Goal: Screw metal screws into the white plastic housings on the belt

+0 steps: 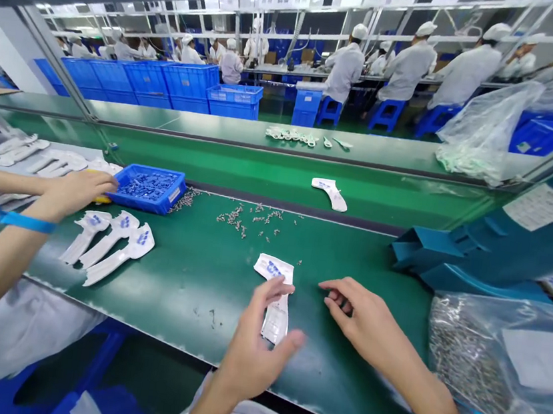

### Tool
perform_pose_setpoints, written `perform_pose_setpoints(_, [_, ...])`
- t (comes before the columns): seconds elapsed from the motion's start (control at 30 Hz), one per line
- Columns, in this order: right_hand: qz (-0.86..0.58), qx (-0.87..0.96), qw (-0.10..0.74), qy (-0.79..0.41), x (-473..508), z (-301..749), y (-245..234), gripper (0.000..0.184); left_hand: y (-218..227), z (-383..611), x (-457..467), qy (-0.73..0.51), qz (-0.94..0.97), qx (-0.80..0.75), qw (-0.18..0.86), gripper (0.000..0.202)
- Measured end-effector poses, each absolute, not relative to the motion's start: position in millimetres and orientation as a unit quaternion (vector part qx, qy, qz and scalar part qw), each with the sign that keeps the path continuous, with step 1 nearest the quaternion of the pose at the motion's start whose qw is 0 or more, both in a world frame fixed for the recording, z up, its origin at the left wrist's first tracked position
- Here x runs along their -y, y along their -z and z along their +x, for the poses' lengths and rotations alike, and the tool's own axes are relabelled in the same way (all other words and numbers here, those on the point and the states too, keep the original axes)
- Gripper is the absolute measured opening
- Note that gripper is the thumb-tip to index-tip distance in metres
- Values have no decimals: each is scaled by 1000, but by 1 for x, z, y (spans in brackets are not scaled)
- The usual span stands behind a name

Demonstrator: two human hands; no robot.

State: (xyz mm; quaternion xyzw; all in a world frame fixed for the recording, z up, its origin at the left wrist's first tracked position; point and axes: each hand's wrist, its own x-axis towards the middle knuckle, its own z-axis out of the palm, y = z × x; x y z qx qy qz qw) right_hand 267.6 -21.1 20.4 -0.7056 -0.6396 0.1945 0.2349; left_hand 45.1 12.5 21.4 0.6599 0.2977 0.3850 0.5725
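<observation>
The fingers (274, 288) of the left hand (253, 352) lay over the upper part of a white plastic piece (273, 268) printed in blue, with the thumb splayed off to one side; from my remote station I could not tell whether they pinched it or merely rested on it. The piece sat on the green counter (197, 278), partly under that hand. The right hand (368, 319) hovered just beside it, not touching, its fingers (334, 290) loosely curled and holding nothing. Noted to the left: three similar white pieces (113, 244) lying side by side at an angle. Farther up the counter, small metal parts (249, 220) were scattered near a blue plastic tray (148, 181) filled with more of them. A co-worker's hand (74, 192), with a blue band (27, 222) at the wrist, lay just beside the tray, next to a yellow object (102, 189) too hidden to identify. On the right stood a clear plastic bag of metal parts (469, 358) and a teal chute (432, 250). One more white piece (331, 193) lay on a green shelf (260, 178) beyond the counter. Past that, workers in white coats (409, 65) sat on blue stools (386, 115).
</observation>
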Motion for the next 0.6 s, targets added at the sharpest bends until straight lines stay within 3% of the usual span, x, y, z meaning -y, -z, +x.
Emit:
perform_pose_setpoints(0.1, [-722,627,224,-187,34,274,-14,26,-32,44,-14,-449,420,-277,739,78])
perform_pose_setpoints(0.17, [-736,619,210,-178,38,276,-12,27,-37,42,-17,-448,316,-281,788,80])
perform_pose_setpoints(0.4, [-777,606,140,-103,37,275,-9,17,-39,41,-18,-433,324,-316,779,83])
perform_pose_setpoints(0.6, [-781,605,96,-121,39,283,-10,18,-43,40,-12,-435,299,-273,804,85])
